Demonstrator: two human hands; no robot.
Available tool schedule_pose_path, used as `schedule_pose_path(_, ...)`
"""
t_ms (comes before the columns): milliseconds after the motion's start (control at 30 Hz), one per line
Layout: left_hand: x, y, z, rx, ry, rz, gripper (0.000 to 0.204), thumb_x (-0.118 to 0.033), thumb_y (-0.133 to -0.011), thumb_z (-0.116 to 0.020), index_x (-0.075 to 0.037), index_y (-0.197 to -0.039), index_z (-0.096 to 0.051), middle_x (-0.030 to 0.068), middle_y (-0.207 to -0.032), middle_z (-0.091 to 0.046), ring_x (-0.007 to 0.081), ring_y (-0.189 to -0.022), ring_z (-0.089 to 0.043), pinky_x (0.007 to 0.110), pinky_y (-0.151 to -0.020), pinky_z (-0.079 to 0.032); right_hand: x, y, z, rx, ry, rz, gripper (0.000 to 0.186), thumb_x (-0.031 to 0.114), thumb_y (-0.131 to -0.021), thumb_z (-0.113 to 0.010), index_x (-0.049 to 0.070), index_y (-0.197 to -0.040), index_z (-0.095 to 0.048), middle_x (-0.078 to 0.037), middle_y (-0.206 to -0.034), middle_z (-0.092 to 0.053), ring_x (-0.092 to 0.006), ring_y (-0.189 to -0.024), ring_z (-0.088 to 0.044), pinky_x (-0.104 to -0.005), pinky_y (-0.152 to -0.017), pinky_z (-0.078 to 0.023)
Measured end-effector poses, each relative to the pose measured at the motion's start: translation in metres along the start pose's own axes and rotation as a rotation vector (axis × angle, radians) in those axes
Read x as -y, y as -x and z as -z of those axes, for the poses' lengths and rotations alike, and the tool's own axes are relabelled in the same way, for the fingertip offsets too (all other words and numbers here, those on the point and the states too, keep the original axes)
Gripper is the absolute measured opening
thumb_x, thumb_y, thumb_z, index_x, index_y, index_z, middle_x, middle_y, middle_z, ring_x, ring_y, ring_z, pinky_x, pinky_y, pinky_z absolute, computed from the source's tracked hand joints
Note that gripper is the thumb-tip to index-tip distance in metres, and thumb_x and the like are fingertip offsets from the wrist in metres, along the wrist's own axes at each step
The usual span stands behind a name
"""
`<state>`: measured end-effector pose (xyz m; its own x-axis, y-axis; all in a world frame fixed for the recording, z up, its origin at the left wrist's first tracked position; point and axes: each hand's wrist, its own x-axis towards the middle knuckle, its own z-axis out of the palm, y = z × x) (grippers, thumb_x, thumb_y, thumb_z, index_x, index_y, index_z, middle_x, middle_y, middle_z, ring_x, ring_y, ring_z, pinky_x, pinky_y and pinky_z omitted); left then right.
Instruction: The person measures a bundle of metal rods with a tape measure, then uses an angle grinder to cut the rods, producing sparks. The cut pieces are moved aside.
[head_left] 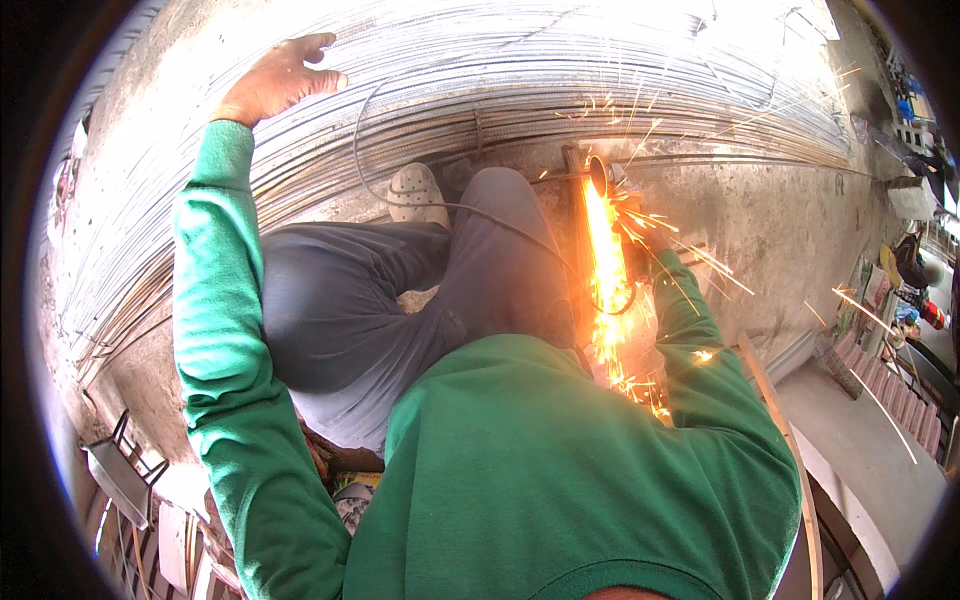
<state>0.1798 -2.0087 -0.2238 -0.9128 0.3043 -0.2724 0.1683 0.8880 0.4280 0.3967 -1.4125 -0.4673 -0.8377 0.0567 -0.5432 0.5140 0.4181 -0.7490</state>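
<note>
My left hand (278,82) is stretched out over the long steel rods (560,118), with its fingers and thumb apart and nothing in them. Near my right knee, my right hand (652,240) is closed on what looks like a running angle grinder (600,178). Glare hides most of the tool and of the fingers. Bright orange sparks (606,270) stream from it back toward my body and scatter to the right. A dark metal piece (578,215) stands right beside the sparks. The grey power cord (500,222) loops across my leg to the tool.
The rods lie in a wide bundle across the concrete floor (780,215). A small dark metal frame (122,470) stands at the lower left. A wooden edge (785,450) runs by my right elbow. Piled goods and a pale block (910,198) are at the far right.
</note>
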Motion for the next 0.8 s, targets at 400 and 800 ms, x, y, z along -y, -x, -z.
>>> schedule_pose_path(400, 0.001, 0.002, 0.001, 0.006, 0.014, -0.011, 0.082, -0.048, -0.075, -0.077, -0.005, -0.138, -0.048, 0.0247, -0.126, -0.057, 0.0345, -0.102, -0.064, 0.04, -0.09, -0.05, 0.001, -0.016, 0.001, 0.023, 0.228, -0.185, 0.027, 0.02, -0.072, -0.073, 0.002, -0.091, -0.068, -0.008, -0.084, -0.07, -0.0183, -0.074, -0.066, -0.0348, -0.066, -0.052)
schedule_pose_path(800, -0.001, 0.005, -0.002, -0.02, -0.005, 0.014, 0.081, -0.048, -0.075, -0.076, -0.006, -0.138, -0.048, 0.0252, -0.127, -0.057, 0.0345, -0.107, -0.062, 0.041, -0.093, -0.048, -0.011, -0.006, 0.001, 0.037, 0.139, -0.024, 0.028, 0.02, -0.07, -0.075, 0.002, -0.089, -0.067, -0.006, -0.082, -0.069, -0.0166, -0.076, -0.065, -0.0335, -0.066, -0.052)
